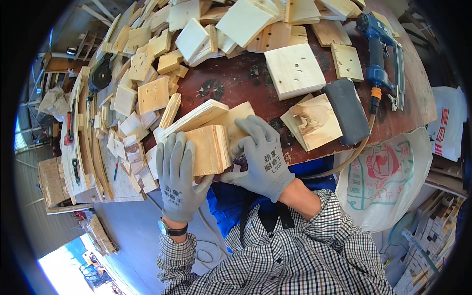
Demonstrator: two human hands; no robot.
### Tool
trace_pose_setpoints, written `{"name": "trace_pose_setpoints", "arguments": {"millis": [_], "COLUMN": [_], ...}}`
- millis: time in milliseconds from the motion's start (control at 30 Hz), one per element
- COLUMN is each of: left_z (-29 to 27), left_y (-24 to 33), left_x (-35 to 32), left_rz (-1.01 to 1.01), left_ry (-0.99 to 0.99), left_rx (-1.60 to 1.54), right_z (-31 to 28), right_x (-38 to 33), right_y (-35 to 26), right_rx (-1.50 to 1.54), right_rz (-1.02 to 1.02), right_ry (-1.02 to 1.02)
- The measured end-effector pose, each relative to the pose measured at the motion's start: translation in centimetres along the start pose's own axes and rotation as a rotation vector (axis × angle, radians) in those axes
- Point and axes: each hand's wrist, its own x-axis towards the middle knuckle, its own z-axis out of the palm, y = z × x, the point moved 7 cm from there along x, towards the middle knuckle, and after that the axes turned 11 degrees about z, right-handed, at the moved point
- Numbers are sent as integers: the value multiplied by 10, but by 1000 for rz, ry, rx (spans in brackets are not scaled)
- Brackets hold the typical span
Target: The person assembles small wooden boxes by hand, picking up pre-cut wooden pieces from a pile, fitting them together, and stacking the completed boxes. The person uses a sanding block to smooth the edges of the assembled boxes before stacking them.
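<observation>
A thick block of stacked plywood squares (205, 150) is between my gloved hands at the table's near edge. My left hand (178, 172) is closed on its left side, with the fingers long over it and the thumb near the lower edge. My right hand (263, 157) curves around the right end, thumb by the lower corner and fingertips beside the layered edge. Its upper fingers reach a pale board (228, 120) behind the block. Another plywood piece (194, 118) leans behind them on the left. The block's underside is hidden.
Loose wooden squares (246, 22) heap across the table's far and left sides. A blue nail gun (378, 54) with a hose lies at the right. Nearer are a dark grey block (347, 110), wooden squares (317, 123) and a white sack (388, 177). A tape measure (101, 73) lies left.
</observation>
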Motion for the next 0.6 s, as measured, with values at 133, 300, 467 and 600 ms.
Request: {"name": "trace_pose_setpoints", "arguments": {"millis": [133,300,467,600], "left_z": [-8,-9,-5,-3], "left_y": [0,0,4,15], "left_x": [4,7,1,-8], "left_rz": [-10,-1,-20,-166], "left_ry": [-7,12,103,119], "left_rx": [-22,-46,-93,-224], "right_z": [7,15,-3,-46], "right_x": [10,26,27,23], "right_y": [-8,-14,-19,-38], "right_rx": [-166,-241,-52,40], "right_rz": [-73,-146,-148,-155], "right_ry": [71,-3,5,-110]}}
